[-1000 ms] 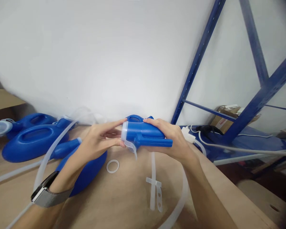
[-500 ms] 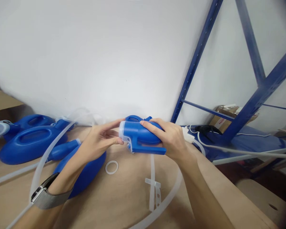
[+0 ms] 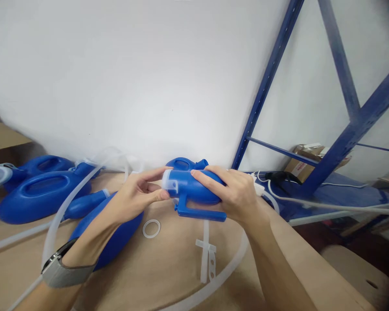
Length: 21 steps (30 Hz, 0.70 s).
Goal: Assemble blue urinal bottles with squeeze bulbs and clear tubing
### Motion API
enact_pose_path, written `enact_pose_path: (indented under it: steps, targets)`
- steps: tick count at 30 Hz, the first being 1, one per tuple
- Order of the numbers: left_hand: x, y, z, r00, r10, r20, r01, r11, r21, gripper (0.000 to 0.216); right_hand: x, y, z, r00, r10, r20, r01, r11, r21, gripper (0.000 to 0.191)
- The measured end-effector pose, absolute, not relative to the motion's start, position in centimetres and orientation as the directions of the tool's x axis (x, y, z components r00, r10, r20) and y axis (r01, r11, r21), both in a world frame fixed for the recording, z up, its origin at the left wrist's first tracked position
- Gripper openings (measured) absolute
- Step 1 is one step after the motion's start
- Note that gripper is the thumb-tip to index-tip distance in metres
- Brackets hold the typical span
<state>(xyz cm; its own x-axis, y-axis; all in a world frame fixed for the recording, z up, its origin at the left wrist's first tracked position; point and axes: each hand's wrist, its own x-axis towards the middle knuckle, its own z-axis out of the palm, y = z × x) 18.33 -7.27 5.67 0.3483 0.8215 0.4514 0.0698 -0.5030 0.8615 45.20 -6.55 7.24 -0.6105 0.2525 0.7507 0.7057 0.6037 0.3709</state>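
Brown tabletop (image 3: 168,268): left hand (image 3: 136,194) pinches translucent cap (image 3: 166,180), already on blue bottle (image 3: 197,188); right hand (image 3: 238,190) grips the body. Full seating unconfirmed; white ring (image 3: 144,230) lies loose, nearer.

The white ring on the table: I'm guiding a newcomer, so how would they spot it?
On the brown table, look below the left hand, just right of the nearest blue bottle. The white ring lies flat there; unlike the long, curving tube, it is a small closed circle with bare table showing through.
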Motion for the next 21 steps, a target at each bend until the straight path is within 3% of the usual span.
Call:
enact_pose_path:
  steps: [10,15,18,21]
  targets:
    - [17.6,-9.0,6.7,0.327,0.740,0.588,0.324,-0.672,0.666,0.072,44.9,-6.0,6.6,-0.505,0.416,0.756,0.572,0.817,-0.067,0.070]
    - [17.6,-9.0,6.5,0.350,0.640,0.684,0.346,-0.767,0.541,0.073,44.4,-5.8,6.7,-0.445,0.480,0.756,0.459,0.847,-0.268,0.066]
    - [17.7,-8.9,6.6,0.366,0.607,0.706,0.458,-0.778,0.431,0.069,44.1,-4.7,6.0,-0.467,0.584,0.663,0.362,0.811,-0.460,0.063]
    - [17.8,-9.0,7.0,0.377,0.582,0.720,0.573,-0.758,0.312,0.073,43.4,-3.5,4.9,-0.438,0.603,0.666,0.238,0.793,-0.561,0.063]
